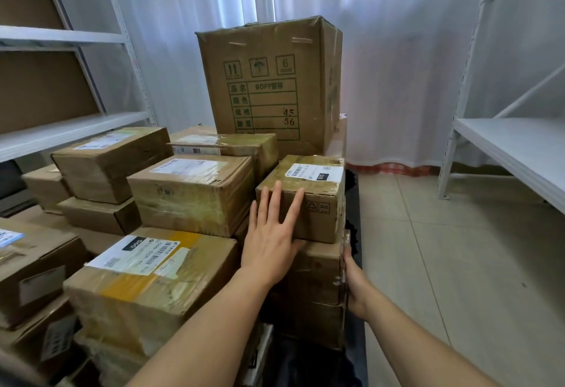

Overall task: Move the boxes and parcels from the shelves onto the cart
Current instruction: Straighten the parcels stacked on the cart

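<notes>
Boxes of brown cardboard, taped and labelled, are stacked in several layers on the black cart (356,203), of which we see only a dark edge along the right side of the pile. We note a small brown cardboard box with a white shipping label (308,197) on the top layer at the right edge of the stack; it rests on a plain brown cardboard box (316,270) beneath it. Our left hand (272,233) lies flat against the near face of the small box, fingers straight and spread, the fingertips reaching its top edge; nothing is gripped. Our right hand (354,282) is laid along the right side of the plain lower box, and we cannot tell how its fingers lie, as they are hidden behind the box corner. Just left of the small box sits a tape-wrapped brown cardboard box (192,194), touching or nearly touching it. Nearer to us is a brown cardboard box with a yellow tape band and a white label (149,282). Behind the small box stands a tall brown cardboard carton printed with green handling symbols (269,80), upright, on the far end of the pile. A white metal shelving unit (61,132) stands to the left with brown board on its levels; a second white metal shelving unit (519,145) stands well apart on the right. White curtains (397,50) hang behind, above a pale tiled floor (443,249).
</notes>
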